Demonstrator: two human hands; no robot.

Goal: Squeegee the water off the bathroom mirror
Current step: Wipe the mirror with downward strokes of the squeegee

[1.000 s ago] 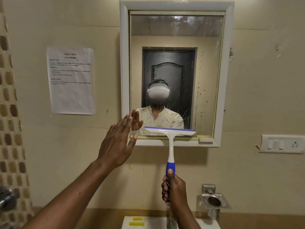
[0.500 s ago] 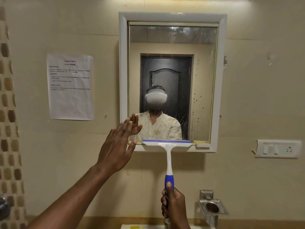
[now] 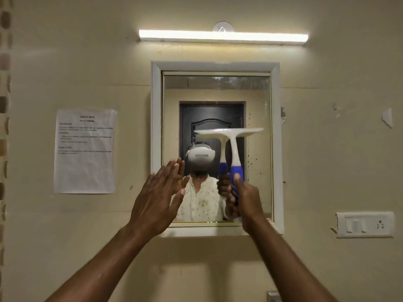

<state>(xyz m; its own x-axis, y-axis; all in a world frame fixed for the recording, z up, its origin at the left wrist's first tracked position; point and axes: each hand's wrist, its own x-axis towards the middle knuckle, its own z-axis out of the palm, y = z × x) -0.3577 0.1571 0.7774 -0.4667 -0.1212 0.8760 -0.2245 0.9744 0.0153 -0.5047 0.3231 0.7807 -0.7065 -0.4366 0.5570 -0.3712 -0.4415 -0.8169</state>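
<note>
Cream bathroom wall, white-framed mirror at centre. Right hand clenched around the blue handle of the squeegee, low against the mirror; white blade held level across the mirror's middle. Left hand spread flat, grasping nothing, at the mirror's lower left corner. Printed sheet taped left of the mirror; tube light above.

Looking like a home bathroom: framed mirror hanging on a beige wall, tube light glowing above it, switch-and-socket plate sitting right, mosaic tile strip running down left.
</note>
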